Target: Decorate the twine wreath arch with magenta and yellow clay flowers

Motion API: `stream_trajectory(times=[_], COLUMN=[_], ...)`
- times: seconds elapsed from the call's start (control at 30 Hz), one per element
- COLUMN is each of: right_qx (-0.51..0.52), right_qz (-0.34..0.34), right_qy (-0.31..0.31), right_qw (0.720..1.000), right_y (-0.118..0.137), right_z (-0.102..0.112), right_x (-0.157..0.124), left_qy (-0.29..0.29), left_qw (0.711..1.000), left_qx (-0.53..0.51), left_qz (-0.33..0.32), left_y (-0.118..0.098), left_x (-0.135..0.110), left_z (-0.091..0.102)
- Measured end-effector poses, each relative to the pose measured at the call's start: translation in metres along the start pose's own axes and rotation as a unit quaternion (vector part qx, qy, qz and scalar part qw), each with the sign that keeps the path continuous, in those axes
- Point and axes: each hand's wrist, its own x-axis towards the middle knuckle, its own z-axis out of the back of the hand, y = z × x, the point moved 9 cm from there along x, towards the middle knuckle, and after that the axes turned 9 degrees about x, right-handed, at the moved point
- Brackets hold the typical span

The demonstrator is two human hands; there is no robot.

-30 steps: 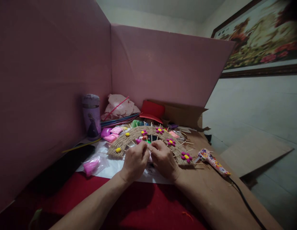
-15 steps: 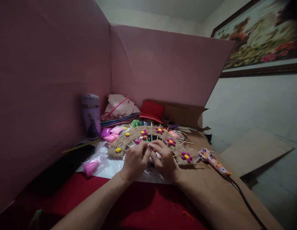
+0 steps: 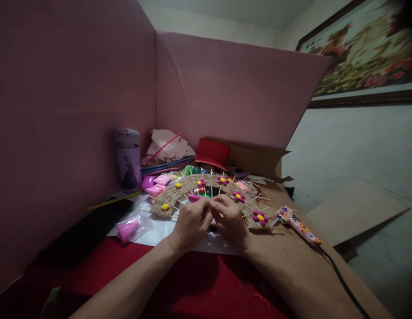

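My left hand (image 3: pixel 194 220) and my right hand (image 3: pixel 229 220) meet at the fingertips, both closed in a pinch. Whatever lies between the fingers is too small or hidden to make out. Just beyond them stands a woven twine arch (image 3: pixel 189 182) with thin wooden sticks poking out along its edges. Magenta flowers with yellow centres, such as the lower right flower (image 3: pixel 260 217), sit on its right half and top. On its left part are plain yellow ovals, one a yellow dot (image 3: pixel 165 207). A magenta lump (image 3: pixel 194 198) shows behind my left hand.
Bagged pink clay (image 3: pixel 128 228) lies on white sheeting at left, near a purple tumbler (image 3: pixel 128 161). At right, a flower-patterned glue gun (image 3: pixel 298 225) with a black cord rests on cardboard (image 3: pixel 285 261). Red cloth (image 3: pixel 192 283) covers the near edge; pink panels (image 3: pixel 232 93) stand behind.
My fingertips have shifted slightly while staying together, and the hands tilt a little differently. The whole view has moved slightly; the arch and other objects keep their places.
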Motion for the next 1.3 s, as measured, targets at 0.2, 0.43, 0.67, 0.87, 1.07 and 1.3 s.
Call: stream_trajectory(times=[0.2, 0.43, 0.67, 0.87, 1.07, 1.3], right_qx=[0.03, 0.132, 0.163, 0.156, 0.161, 0.171], right_qz=[-0.07, -0.125, -0.125, -0.113, -0.117, -0.113], right_qy=[-0.03, -0.122, -0.128, -0.12, -0.106, -0.117], right_qw=[0.997, 0.976, 0.97, 0.974, 0.974, 0.972], right_y=[-0.013, -0.039, -0.037, -0.032, -0.032, -0.03], right_z=[0.005, 0.015, 0.015, 0.016, 0.013, 0.015], right_x=[-0.001, -0.005, -0.005, -0.005, -0.004, -0.005], left_qy=[-0.015, -0.237, -0.101, -0.102, -0.105, -0.128], left_qw=[0.997, 0.919, 0.865, 0.868, 0.869, 0.875], left_qx=[-0.076, -0.247, -0.407, -0.404, -0.394, -0.372], left_qz=[-0.014, 0.197, 0.276, 0.269, 0.281, 0.282], left_y=[-0.004, 0.056, 0.068, 0.068, 0.072, 0.075], left_x=[0.001, 0.001, 0.005, 0.004, 0.003, 0.003], left_z=[0.004, 0.037, 0.001, 0.0, -0.002, 0.004])
